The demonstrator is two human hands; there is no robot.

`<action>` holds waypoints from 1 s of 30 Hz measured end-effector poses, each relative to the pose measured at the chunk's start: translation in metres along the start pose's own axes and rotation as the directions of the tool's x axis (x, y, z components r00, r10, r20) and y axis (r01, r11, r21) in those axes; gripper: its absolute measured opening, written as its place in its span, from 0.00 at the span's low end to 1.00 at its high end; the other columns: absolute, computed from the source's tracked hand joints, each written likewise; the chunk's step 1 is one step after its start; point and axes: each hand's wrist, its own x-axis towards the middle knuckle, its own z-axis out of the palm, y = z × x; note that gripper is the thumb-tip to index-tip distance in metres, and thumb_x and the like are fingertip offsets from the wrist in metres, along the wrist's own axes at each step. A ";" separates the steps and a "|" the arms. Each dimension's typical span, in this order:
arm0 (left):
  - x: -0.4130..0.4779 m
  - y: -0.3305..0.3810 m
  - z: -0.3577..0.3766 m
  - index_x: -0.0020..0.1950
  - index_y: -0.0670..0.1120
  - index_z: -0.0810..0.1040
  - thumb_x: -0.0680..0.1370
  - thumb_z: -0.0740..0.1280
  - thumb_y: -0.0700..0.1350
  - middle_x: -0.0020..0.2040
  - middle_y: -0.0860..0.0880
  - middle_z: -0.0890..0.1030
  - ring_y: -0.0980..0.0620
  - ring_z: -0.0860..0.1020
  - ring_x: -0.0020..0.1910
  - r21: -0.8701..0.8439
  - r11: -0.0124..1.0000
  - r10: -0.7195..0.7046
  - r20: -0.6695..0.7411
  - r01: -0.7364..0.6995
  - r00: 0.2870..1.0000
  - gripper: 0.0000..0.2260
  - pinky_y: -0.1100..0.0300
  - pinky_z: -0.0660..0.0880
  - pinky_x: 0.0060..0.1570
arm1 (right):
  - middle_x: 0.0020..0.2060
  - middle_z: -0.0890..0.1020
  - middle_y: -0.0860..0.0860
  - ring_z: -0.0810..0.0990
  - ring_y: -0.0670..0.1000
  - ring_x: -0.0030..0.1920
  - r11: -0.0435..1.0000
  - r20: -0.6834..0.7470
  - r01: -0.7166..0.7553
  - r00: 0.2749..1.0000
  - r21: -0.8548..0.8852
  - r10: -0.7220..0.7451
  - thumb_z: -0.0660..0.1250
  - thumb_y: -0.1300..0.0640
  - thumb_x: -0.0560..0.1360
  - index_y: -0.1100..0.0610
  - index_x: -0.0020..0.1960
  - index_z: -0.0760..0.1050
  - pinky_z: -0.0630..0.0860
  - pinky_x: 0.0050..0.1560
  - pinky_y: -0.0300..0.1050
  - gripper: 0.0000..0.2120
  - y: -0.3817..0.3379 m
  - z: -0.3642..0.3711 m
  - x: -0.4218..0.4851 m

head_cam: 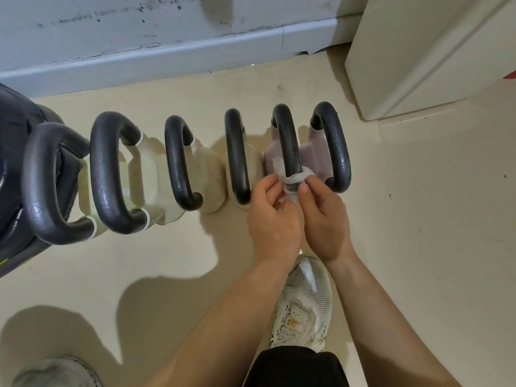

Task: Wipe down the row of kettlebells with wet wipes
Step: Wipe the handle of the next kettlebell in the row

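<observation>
Several kettlebells stand in a row on the floor, black handles up. The two at the right have mauve bodies, the others cream. A white wet wipe point(296, 180) is wrapped round the near end of the handle of the second kettlebell from the right point(285, 135). My left hand point(272, 216) and my right hand point(324, 216) both pinch the wipe from either side of that handle. The rightmost kettlebell point(333, 141) sits just beside my right hand. Handles further left, like the big cream kettlebell point(111, 174), look glossy.
A grey wall with a skirting board point(167, 51) runs behind the row. A cream cabinet point(424, 57) stands at the back right. A dark padded object point(16, 169) is at the far left. My white shoe point(304, 303) stands below my hands on the beige floor.
</observation>
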 end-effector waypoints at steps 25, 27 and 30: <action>0.023 0.007 0.012 0.59 0.47 0.76 0.84 0.57 0.48 0.49 0.52 0.80 0.53 0.77 0.49 0.192 0.981 -0.035 0.029 0.029 0.999 0.10 0.61 0.71 0.51 | 0.44 0.82 0.41 0.80 0.36 0.44 0.999 -0.210 -0.039 0.977 0.034 0.045 0.60 0.58 0.85 0.53 0.55 0.78 0.71 0.42 0.27 0.07 -0.018 0.016 -0.005; 0.024 0.008 0.011 0.57 0.48 0.77 0.84 0.59 0.48 0.50 0.52 0.82 0.52 0.79 0.49 0.193 0.981 -0.014 -0.009 0.016 1.000 0.09 0.56 0.75 0.53 | 0.46 0.82 0.40 0.81 0.33 0.45 0.994 -0.255 -0.038 0.965 0.098 0.062 0.63 0.61 0.83 0.57 0.59 0.76 0.73 0.42 0.25 0.06 -0.022 0.015 -0.007; 0.021 0.007 0.009 0.56 0.50 0.76 0.83 0.61 0.50 0.50 0.53 0.83 0.54 0.80 0.50 0.153 0.988 0.002 -0.034 0.003 0.999 0.07 0.53 0.76 0.56 | 0.51 0.85 0.47 0.83 0.40 0.48 0.997 -0.241 0.006 0.970 0.078 0.013 0.61 0.60 0.84 0.57 0.64 0.76 0.77 0.46 0.33 0.11 -0.023 0.013 -0.012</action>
